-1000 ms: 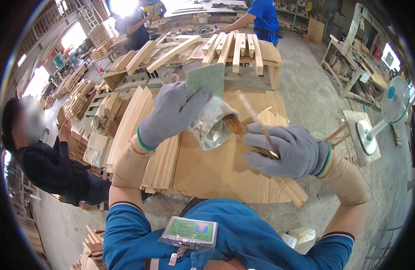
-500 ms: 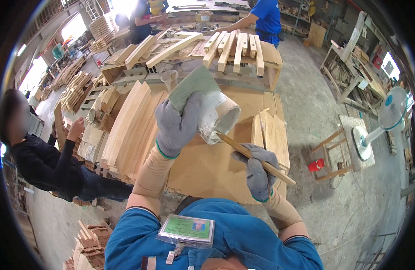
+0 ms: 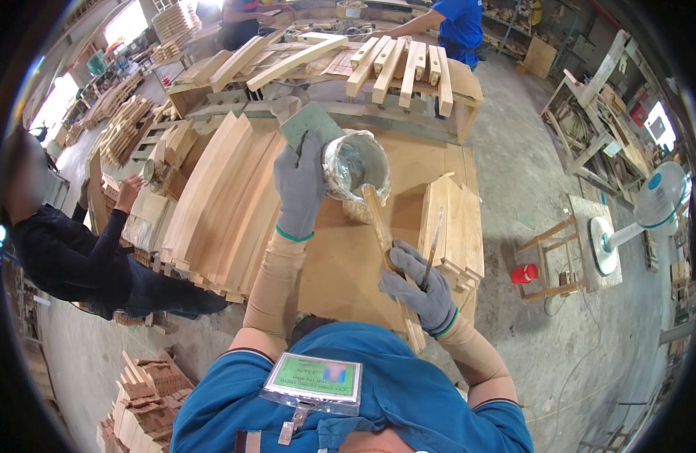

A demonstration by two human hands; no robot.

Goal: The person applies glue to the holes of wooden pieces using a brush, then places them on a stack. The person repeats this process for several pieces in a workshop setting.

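Observation:
My left hand [image 3: 300,183], in a grey glove, grips a plastic-lined tub [image 3: 355,163] and a green sheet of sandpaper [image 3: 308,124] against it, held above the wooden table [image 3: 348,257]. My right hand [image 3: 417,285], also gloved, holds a long wooden slat [image 3: 384,234] whose far end rests at the tub's rim. A thin stick [image 3: 433,240] stands up between the same fingers. A badge [image 3: 312,380] hangs on my blue shirt.
Stacks of curved wooden slats [image 3: 219,192] lie left of the table, a smaller stack [image 3: 450,226] to the right. A seated person in black [image 3: 76,249] works at left. A rack of timber [image 3: 385,64] stands behind; a fan [image 3: 650,204] and red cup [image 3: 524,273] sit right.
The tub has turned its opening toward me and dropped lower. My right hand drew back toward my body, and the slat now runs lengthwise from the tub to my chest.

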